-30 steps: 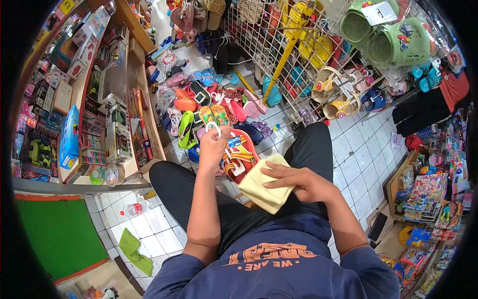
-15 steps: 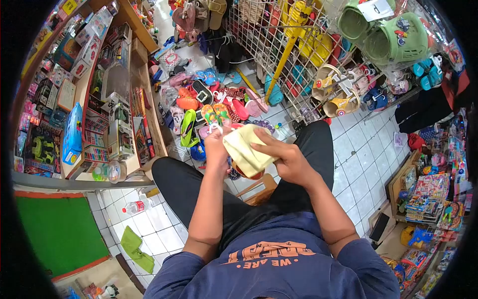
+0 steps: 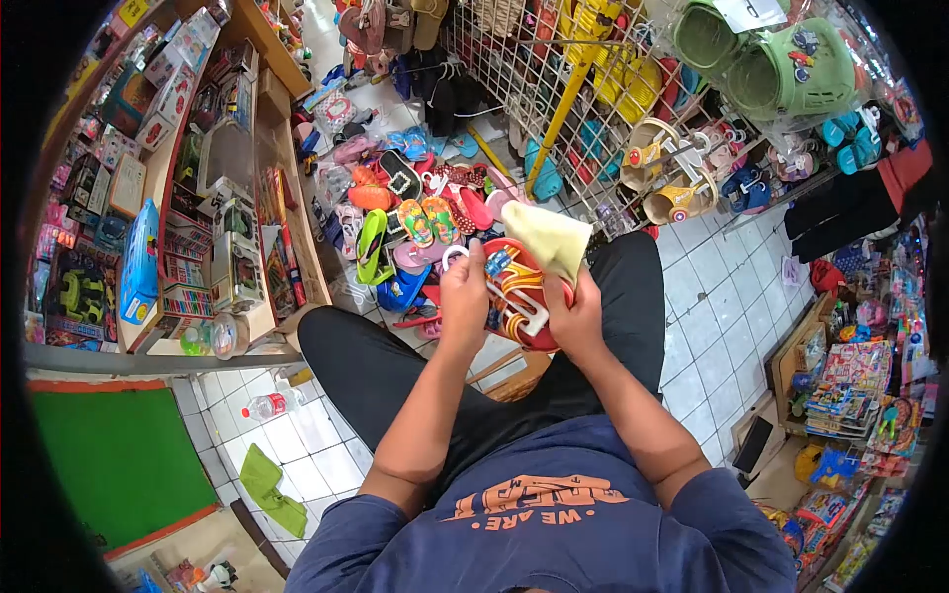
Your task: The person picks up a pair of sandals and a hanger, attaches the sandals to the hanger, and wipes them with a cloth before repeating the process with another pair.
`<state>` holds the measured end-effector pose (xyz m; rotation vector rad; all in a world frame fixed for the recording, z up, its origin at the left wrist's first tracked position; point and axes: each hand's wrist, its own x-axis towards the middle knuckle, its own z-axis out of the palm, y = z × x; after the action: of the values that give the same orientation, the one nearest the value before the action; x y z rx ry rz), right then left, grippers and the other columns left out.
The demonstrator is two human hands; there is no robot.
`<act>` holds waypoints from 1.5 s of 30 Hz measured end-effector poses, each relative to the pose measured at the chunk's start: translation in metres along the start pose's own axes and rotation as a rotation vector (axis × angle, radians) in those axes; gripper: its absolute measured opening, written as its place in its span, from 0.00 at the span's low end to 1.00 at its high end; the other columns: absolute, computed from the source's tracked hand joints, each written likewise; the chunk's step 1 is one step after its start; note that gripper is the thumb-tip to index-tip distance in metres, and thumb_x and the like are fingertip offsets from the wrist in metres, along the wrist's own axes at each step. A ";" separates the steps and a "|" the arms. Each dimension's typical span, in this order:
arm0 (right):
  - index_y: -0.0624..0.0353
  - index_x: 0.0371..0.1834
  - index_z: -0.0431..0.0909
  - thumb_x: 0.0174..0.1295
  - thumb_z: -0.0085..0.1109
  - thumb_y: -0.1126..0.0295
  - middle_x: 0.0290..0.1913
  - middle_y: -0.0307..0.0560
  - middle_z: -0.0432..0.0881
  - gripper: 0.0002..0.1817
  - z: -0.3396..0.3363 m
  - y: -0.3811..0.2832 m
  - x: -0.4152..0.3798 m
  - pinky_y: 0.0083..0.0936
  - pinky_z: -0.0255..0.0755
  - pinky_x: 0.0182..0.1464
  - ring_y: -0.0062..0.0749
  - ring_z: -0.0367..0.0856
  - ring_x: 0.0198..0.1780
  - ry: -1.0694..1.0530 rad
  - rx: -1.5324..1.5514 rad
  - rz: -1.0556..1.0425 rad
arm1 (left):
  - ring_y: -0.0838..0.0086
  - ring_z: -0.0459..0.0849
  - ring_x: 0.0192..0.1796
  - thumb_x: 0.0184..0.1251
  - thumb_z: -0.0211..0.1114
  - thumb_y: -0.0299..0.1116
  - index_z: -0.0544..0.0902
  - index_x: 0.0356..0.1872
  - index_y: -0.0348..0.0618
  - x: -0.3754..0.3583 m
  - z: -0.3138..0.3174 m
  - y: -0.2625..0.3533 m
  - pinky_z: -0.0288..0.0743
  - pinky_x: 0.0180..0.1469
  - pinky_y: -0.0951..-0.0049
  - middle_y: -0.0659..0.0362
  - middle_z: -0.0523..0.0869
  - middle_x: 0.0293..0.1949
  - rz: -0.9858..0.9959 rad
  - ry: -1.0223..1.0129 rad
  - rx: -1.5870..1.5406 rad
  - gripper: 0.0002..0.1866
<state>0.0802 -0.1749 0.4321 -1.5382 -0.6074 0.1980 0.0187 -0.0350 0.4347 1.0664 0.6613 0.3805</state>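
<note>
Between my hands, above my lap, is a pair of red children's sandals (image 3: 516,287) with yellow, orange and white straps. My left hand (image 3: 463,296) is closed on their left side, by a white plastic hanger loop (image 3: 454,256). At the opposite side, my right hand (image 3: 576,318) is closed around the lower end of a pale yellow cloth (image 3: 551,238) and touches the sandals' edge. The cloth stands up above the fingers, partly over the sandals. A small pair of green and orange patterned sandals (image 3: 428,220) lies in the pile just beyond my left hand.
A heap of mixed footwear, including a lime green sandal (image 3: 372,247), covers the floor ahead. A wire rack (image 3: 554,94) hung with shoes stands behind it. Toy shelves (image 3: 163,188) line the left. A plastic bottle (image 3: 269,405) and green cloth (image 3: 271,491) lie on the tiles.
The yellow cloth has moved from over the sandals to up and right, uncovering the red sandals. My right hand has lowered to their right edge; my left hand has shifted slightly right.
</note>
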 end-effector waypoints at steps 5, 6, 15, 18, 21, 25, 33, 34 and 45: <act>0.66 0.58 0.72 0.64 0.64 0.70 0.52 0.47 0.82 0.21 0.000 -0.018 0.010 0.24 0.75 0.54 0.26 0.81 0.51 -0.048 0.258 0.202 | 0.68 0.83 0.53 0.76 0.48 0.39 0.74 0.59 0.34 -0.001 -0.014 0.010 0.76 0.57 0.66 0.51 0.82 0.52 -0.177 -0.213 -0.378 0.20; 0.67 0.57 0.73 0.62 0.66 0.71 0.52 0.48 0.83 0.22 0.000 -0.019 0.011 0.24 0.75 0.54 0.26 0.82 0.51 -0.022 0.337 0.291 | 0.68 0.83 0.53 0.76 0.48 0.39 0.74 0.59 0.34 -0.002 -0.013 0.015 0.76 0.57 0.66 0.51 0.82 0.52 -0.176 -0.217 -0.380 0.20; 0.63 0.61 0.70 0.73 0.51 0.56 0.53 0.50 0.81 0.23 -0.002 -0.016 0.022 0.31 0.83 0.49 0.34 0.85 0.48 0.161 0.718 0.593 | 0.61 0.56 0.76 0.64 0.62 0.35 0.61 0.66 0.39 0.003 -0.019 0.014 0.49 0.75 0.61 0.48 0.63 0.70 0.117 -0.546 -0.186 0.31; 0.62 0.58 0.71 0.72 0.55 0.59 0.50 0.48 0.82 0.20 0.008 -0.023 0.023 0.30 0.84 0.47 0.30 0.86 0.46 0.226 0.819 0.607 | 0.57 0.56 0.76 0.59 0.65 0.30 0.56 0.64 0.49 0.008 -0.012 0.001 0.48 0.75 0.57 0.47 0.57 0.73 0.300 -0.499 -0.257 0.35; 0.63 0.57 0.72 0.70 0.57 0.60 0.50 0.48 0.82 0.20 0.013 -0.022 0.022 0.29 0.82 0.48 0.29 0.85 0.47 0.217 0.773 0.571 | 0.58 0.58 0.75 0.54 0.66 0.32 0.56 0.69 0.44 0.005 -0.005 0.004 0.53 0.74 0.59 0.48 0.59 0.72 0.444 -0.451 -0.150 0.40; 0.63 0.57 0.73 0.68 0.61 0.62 0.51 0.48 0.82 0.20 0.017 -0.020 0.016 0.27 0.80 0.49 0.28 0.84 0.47 0.160 0.694 0.514 | 0.62 0.63 0.73 0.50 0.64 0.32 0.50 0.77 0.39 -0.001 -0.008 0.026 0.53 0.74 0.65 0.47 0.64 0.71 0.391 -0.477 -0.053 0.50; 0.61 0.66 0.65 0.75 0.43 0.50 0.59 0.50 0.77 0.27 0.014 -0.013 0.014 0.34 0.75 0.59 0.36 0.80 0.58 0.125 0.817 0.589 | 0.59 0.63 0.73 0.60 0.59 0.42 0.49 0.77 0.35 0.011 -0.014 0.013 0.56 0.73 0.61 0.47 0.59 0.74 0.480 -0.486 -0.332 0.46; 0.61 0.67 0.64 0.76 0.39 0.47 0.61 0.51 0.76 0.30 0.013 -0.015 0.015 0.35 0.73 0.62 0.37 0.78 0.61 0.152 0.922 0.558 | 0.56 0.64 0.72 0.63 0.56 0.43 0.48 0.77 0.34 0.010 -0.012 0.016 0.58 0.73 0.58 0.47 0.62 0.71 0.530 -0.482 -0.401 0.45; 0.72 0.59 0.73 0.62 0.51 0.84 0.55 0.58 0.80 0.20 -0.010 -0.046 0.030 0.30 0.73 0.58 0.42 0.81 0.55 0.024 -0.488 -0.473 | 0.51 0.62 0.73 0.70 0.45 0.50 0.38 0.78 0.40 0.011 -0.020 0.025 0.57 0.73 0.50 0.46 0.62 0.71 0.559 -0.436 -0.553 0.43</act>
<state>0.0990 -0.1709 0.4847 -1.8025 -1.0333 -0.3532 0.0145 -0.0036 0.4475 0.7440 -0.1494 0.7360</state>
